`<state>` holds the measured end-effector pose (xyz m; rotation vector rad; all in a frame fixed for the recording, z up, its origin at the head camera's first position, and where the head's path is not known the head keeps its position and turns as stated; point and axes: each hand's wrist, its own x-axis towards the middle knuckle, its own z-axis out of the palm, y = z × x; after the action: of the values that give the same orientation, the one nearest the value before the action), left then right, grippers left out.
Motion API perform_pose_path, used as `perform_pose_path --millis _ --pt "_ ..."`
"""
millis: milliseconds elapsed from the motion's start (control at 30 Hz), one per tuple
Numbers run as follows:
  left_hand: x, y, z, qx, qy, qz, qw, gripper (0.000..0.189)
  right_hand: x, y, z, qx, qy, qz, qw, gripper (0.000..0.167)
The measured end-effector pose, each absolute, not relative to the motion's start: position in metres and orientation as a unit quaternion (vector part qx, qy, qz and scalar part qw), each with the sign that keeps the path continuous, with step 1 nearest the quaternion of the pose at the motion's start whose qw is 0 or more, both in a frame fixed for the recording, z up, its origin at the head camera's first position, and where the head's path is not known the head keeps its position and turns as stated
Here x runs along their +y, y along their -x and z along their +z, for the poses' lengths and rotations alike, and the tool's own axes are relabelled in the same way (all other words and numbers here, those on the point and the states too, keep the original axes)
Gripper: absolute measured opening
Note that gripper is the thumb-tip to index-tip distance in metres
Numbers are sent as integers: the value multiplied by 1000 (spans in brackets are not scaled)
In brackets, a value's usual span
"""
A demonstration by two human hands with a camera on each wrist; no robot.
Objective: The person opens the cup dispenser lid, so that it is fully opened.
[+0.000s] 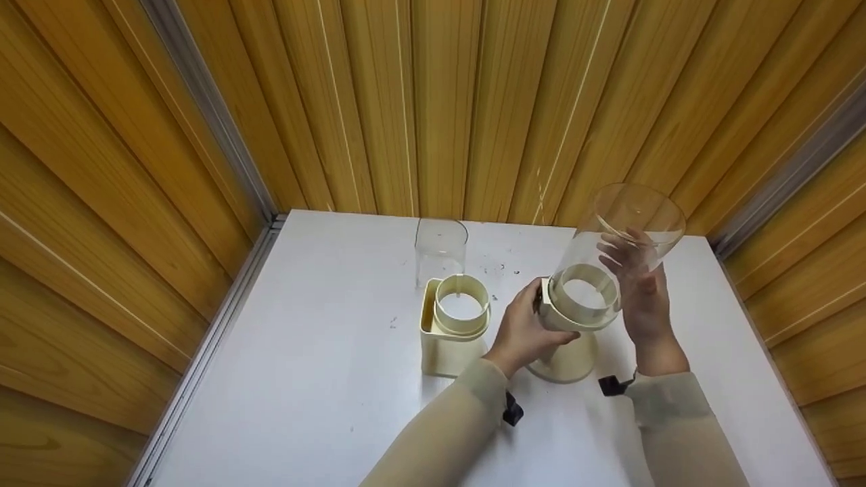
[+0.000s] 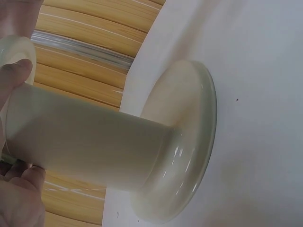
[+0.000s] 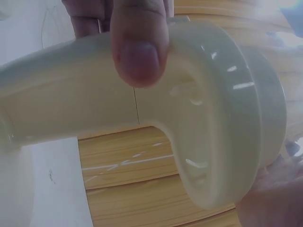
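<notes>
On the right of the table stands a cream stand (image 1: 567,365) with a round foot, a thick stem and a ring-shaped collar on top. My left hand (image 1: 526,331) grips it just below the collar, thumb across the front; the right wrist view shows the left thumb (image 3: 141,61) pressed on the stem. A tall clear cylinder (image 1: 580,251) rises from the collar, leaning right in the head view. Beside its lower part, my right hand (image 1: 646,318) holds it, the fingers showing through the clear wall. The stand's foot (image 2: 189,142) is close over the tabletop in the left wrist view.
Left of the stand is a cream holder (image 1: 452,355) with a round collar and a side pocket. Behind it stands a shorter clear container (image 1: 440,253). Small dark specks lie on the white table (image 1: 325,352). Wood-patterned walls (image 1: 440,108) enclose the back and sides.
</notes>
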<state>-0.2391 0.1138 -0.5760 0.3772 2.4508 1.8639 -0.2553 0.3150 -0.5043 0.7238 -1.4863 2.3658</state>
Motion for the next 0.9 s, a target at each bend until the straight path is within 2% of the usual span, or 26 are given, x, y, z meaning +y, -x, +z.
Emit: perform_pose_path --millis 300,900 --pt "114 237 -578 790 -128 599 19 100 312 243 -516 -560 -233 774 183 98" --pt "113 236 -579 789 -133 599 22 102 309 245 -511 -590 -203 758 189 96"
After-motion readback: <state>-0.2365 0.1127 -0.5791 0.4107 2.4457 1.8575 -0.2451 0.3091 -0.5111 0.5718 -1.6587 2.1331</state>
